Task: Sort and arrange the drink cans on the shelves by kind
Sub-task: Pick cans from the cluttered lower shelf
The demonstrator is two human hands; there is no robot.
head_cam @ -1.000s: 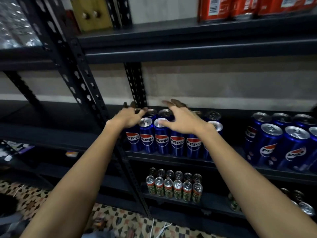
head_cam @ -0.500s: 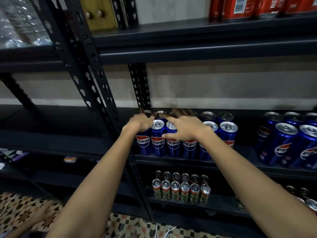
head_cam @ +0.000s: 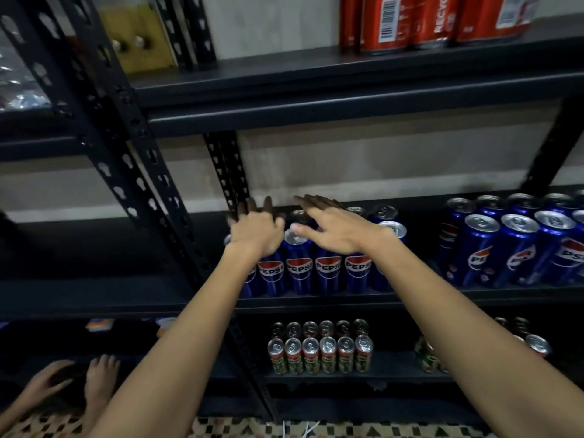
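Note:
A block of blue Pepsi cans [head_cam: 298, 271] stands in rows at the left end of the middle shelf [head_cam: 442, 298], labels facing out. My left hand [head_cam: 257, 230] lies over the tops of the leftmost cans, fingers spread and reaching to the back row. My right hand [head_cam: 335, 227] hovers flat over the cans in the middle of the block, fingers straight, its thumb touching a can top. Neither hand grips a can. A second group of Pepsi cans [head_cam: 515, 248] stands further right on the same shelf.
Red cans [head_cam: 433, 20] line the upper shelf. Small green-and-red cans [head_cam: 319, 354] stand in two rows on the lower shelf, with more at the right [head_cam: 534, 344]. A black perforated upright [head_cam: 126, 159] rises left of my hands. Another person's hand and foot [head_cam: 94, 377] show at bottom left.
Both hands stay over the Pepsi block; the fingers have spread and lifted a little off the can tops. The view has shifted, and a person's hand and foot came into view.

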